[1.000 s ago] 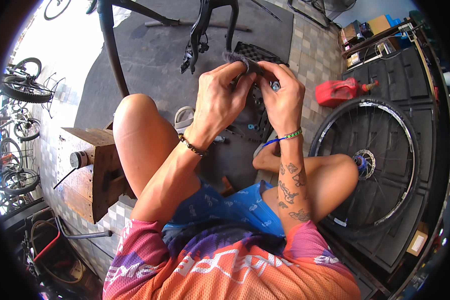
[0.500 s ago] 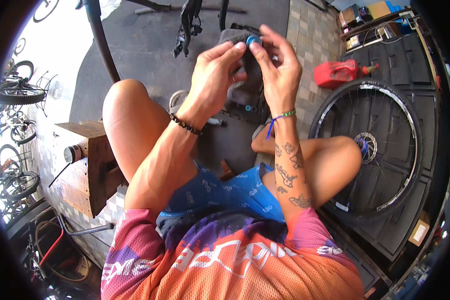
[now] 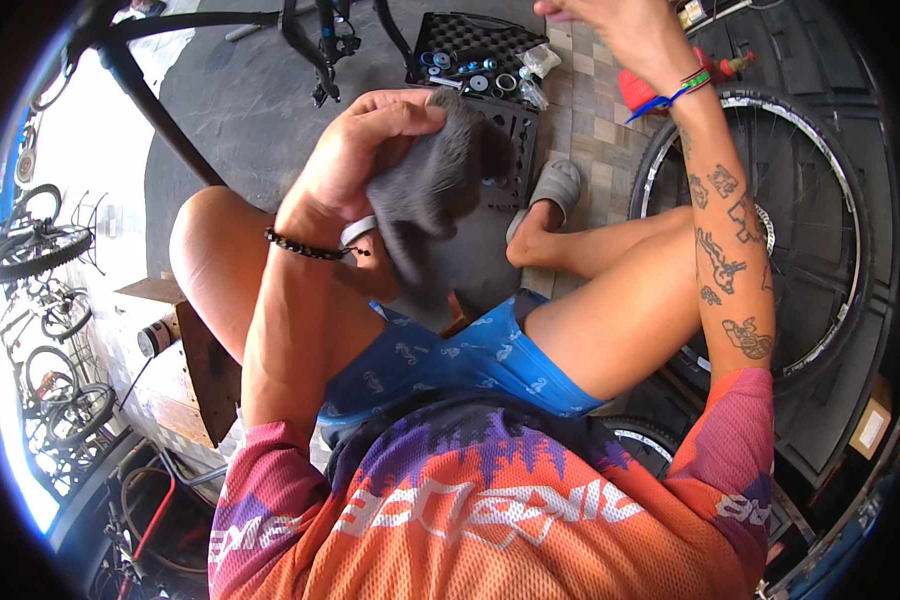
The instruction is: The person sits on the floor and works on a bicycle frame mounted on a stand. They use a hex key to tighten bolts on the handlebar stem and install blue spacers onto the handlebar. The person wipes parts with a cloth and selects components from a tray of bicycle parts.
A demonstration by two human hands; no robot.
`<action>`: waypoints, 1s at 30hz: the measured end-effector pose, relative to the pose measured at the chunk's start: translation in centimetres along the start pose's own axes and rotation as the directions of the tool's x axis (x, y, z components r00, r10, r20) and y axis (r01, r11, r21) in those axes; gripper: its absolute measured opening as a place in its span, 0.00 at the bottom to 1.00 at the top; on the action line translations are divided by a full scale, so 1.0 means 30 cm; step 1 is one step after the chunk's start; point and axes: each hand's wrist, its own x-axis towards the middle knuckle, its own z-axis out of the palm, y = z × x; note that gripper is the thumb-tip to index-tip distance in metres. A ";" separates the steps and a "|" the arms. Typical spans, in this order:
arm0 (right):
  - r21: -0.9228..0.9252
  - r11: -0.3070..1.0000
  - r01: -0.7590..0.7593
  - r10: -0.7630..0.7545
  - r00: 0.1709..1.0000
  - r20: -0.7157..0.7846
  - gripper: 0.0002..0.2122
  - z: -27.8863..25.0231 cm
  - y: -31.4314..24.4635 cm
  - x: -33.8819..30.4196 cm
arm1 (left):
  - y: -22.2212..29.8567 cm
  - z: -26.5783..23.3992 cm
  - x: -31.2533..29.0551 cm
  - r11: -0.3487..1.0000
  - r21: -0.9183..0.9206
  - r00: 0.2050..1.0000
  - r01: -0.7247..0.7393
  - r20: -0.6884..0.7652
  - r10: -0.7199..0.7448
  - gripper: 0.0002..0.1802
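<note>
A grey cloth (image 3: 435,175) is gripped by the left hand (image 3: 355,150), pinched between thumb and fingers near its top edge, with its loose folds hung down, slightly blurred, in front of the knees. The right hand (image 3: 625,30) is held well apart from it at the upper edge, where part of it is cut off; whether its fingers are spread or closed cannot be told. Beyond the cloth, an open black case (image 3: 520,135) is seen, with small parts and clear bags (image 3: 538,62) strewn across it. A red jug (image 3: 634,90) is partly hidden by the right wrist.
</note>
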 end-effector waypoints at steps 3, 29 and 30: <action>0.107 0.991 0.080 -0.063 0.986 -0.155 0.13 -0.061 0.055 -0.015 | -0.002 -0.034 0.059 0.801 0.547 0.969 0.244 -0.100 -0.226 0.19; 0.101 0.948 0.302 -0.231 0.869 -0.437 0.11 -0.195 0.040 -0.014 | -1.009 -0.353 0.672 0.707 0.532 0.771 0.467 -0.636 -0.031 0.13; 0.079 0.955 0.285 -0.228 0.880 -0.417 0.12 -0.187 0.055 -0.007 | -0.973 -0.339 0.666 0.902 0.144 0.711 0.406 -0.670 -0.213 0.11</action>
